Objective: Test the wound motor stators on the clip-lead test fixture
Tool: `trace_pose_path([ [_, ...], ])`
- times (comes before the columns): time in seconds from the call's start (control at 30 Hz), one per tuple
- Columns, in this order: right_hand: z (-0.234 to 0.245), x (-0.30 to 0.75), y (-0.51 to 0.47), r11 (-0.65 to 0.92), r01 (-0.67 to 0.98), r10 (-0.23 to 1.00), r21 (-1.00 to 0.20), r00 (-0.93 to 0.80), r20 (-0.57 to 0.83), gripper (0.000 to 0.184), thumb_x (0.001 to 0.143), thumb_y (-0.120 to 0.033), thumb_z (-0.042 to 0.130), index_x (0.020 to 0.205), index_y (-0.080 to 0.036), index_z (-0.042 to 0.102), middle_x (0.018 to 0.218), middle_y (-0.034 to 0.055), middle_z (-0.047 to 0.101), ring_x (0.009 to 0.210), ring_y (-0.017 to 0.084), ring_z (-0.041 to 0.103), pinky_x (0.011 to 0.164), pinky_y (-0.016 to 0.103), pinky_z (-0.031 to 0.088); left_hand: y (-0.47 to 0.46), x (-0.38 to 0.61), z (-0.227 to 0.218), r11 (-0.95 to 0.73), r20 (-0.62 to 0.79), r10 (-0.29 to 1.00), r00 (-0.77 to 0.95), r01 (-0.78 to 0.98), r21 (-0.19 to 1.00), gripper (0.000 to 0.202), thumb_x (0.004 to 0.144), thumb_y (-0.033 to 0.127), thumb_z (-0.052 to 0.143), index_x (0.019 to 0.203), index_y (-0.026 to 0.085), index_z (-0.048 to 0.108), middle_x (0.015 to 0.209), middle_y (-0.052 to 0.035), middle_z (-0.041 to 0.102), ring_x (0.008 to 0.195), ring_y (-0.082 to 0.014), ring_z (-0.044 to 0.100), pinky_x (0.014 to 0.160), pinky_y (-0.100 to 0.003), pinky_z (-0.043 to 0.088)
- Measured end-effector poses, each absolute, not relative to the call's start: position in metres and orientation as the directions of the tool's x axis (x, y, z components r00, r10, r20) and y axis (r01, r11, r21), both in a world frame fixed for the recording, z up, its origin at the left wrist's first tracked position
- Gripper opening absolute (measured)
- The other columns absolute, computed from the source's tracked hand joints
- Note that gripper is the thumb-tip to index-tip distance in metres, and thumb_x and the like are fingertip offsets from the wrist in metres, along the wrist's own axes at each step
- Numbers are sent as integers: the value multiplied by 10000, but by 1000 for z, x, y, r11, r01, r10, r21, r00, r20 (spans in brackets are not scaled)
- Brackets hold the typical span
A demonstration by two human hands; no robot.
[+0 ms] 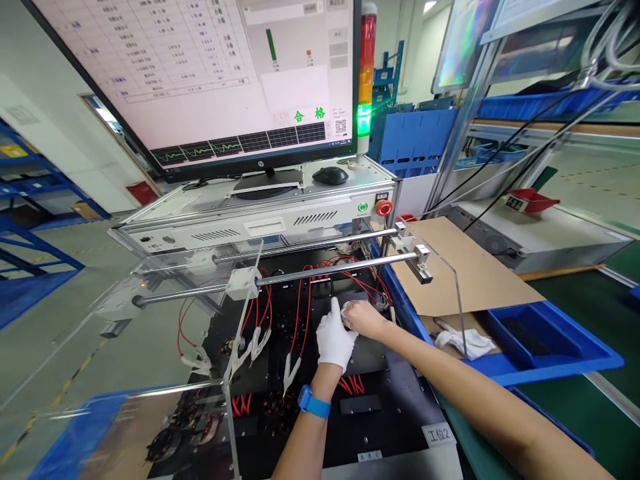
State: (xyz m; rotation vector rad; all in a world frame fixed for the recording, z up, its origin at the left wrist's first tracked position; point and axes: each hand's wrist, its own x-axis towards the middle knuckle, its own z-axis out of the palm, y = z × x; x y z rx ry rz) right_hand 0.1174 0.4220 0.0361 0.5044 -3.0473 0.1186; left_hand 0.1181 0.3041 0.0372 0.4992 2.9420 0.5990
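Observation:
My left hand (pixel 336 341), in a white glove with a blue watch (pixel 313 403) at its wrist, is over the black test fixture (pixel 367 363). One finger points forward while the others curl inward. Touching or nearly touching it on the right is my bare right hand (pixel 364 319), its fingers bent closed. Whatever lies between the two hands is hidden. White clips (pixel 291 371) on red wires hang just left of the gloved hand.
A clear acrylic cover (pixel 235 320) on metal rods (pixel 340 268) stands around the fixture. Behind are a monitor (pixel 200 87), a lit green signal lamp (pixel 365 121) and a red stop button (pixel 384 208). Cardboard (pixel 465 267) and a blue tray (pixel 555 347) with a white glove (pixel 465 342) nearby are at right.

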Motion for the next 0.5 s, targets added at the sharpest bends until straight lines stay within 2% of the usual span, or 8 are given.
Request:
trace_pose_path([
  [0.13,24,123,426,942,-271,-236,-196,-954,184,158,753,-161,510,666,-113,633,724,104,607,708,179,571,642,252,409,306,120,33,879,-7,298,-955,272,393,781,687,330,589,1356,167,220,950,-121,585,904,-265,558,712,-315,406],
  [0.23,17,122,431,872,-299,-200,-388,-940,276,144,728,-166,527,626,-132,623,716,86,613,699,171,562,661,264,421,307,121,28,888,15,262,-965,247,389,756,700,342,577,1351,170,233,941,-114,584,881,-259,559,690,-310,400],
  [0.3,10,120,434,756,-251,-55,-605,-945,323,139,715,-175,525,620,-142,621,695,67,618,685,160,560,664,265,433,307,123,25,883,45,256,-966,252,395,778,691,367,595,1349,165,232,957,-111,581,885,-254,551,689,-308,397],
  [0.37,2,118,436,552,-150,150,-820,-950,275,158,716,-230,524,625,-143,620,639,46,610,607,142,548,609,261,444,307,124,22,877,67,260,-963,264,400,805,677,388,615,1347,155,233,978,-110,578,906,-251,539,700,-305,394],
  [0.4,-3,118,437,442,-108,230,-891,-946,228,186,721,-271,523,631,-140,621,610,39,601,559,135,534,569,259,444,307,124,22,877,72,259,-963,265,401,811,673,392,622,1344,152,236,985,-110,578,912,-249,536,705,-305,393],
  [0.47,-9,121,437,302,-93,306,-949,-933,189,249,733,-349,525,649,-136,623,586,34,592,510,131,518,519,259,439,306,124,21,877,75,253,-965,261,402,806,672,395,621,1340,149,243,983,-108,578,910,-247,535,704,-305,394],
  [0.5,-10,124,438,301,-127,299,-945,-928,220,261,742,-366,527,658,-138,624,598,37,597,521,135,525,522,261,441,306,124,22,878,76,249,-966,258,402,802,673,398,618,1338,148,248,977,-107,579,899,-247,536,698,-306,395],
])
